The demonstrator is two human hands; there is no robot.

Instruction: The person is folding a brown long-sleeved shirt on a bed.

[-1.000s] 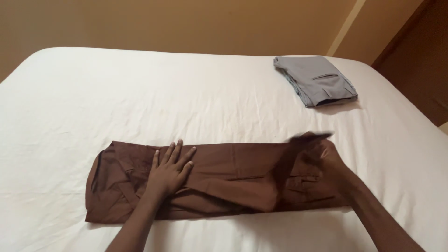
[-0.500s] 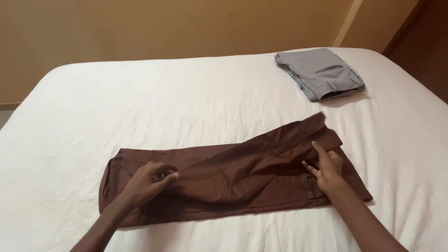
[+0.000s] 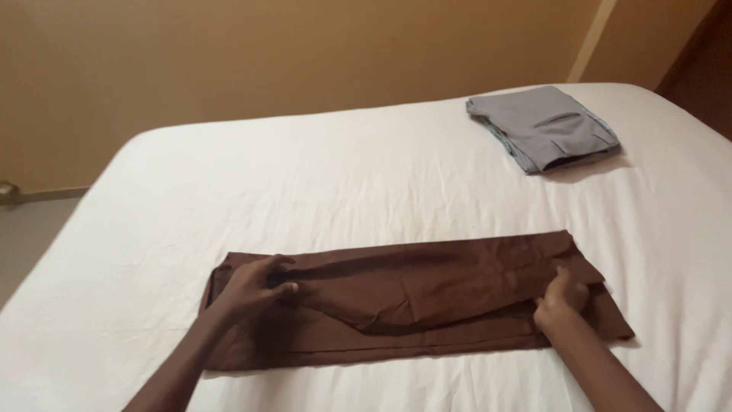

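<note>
Brown trousers (image 3: pixel 427 294) — lying folded lengthwise in a long strip across the lower middle of the frame, on the white bed sheet (image 3: pixel 328 175).

Left hand (image 3: pixel 255 286) — you are pinching the cloth near the strip's left end, fingers curled shut on a fold.

Right hand (image 3: pixel 560 299) — you are gripping the upper layer near the right end, fingers closed on it.

Handling note — you are holding both ends at once; judging by the slack ridge sagging between your hands, pulling evenly outward should flatten it, keeping the long edges lined up.

Grey trousers (image 3: pixel 545 126) — sitting folded at the upper right, well apart.
</note>
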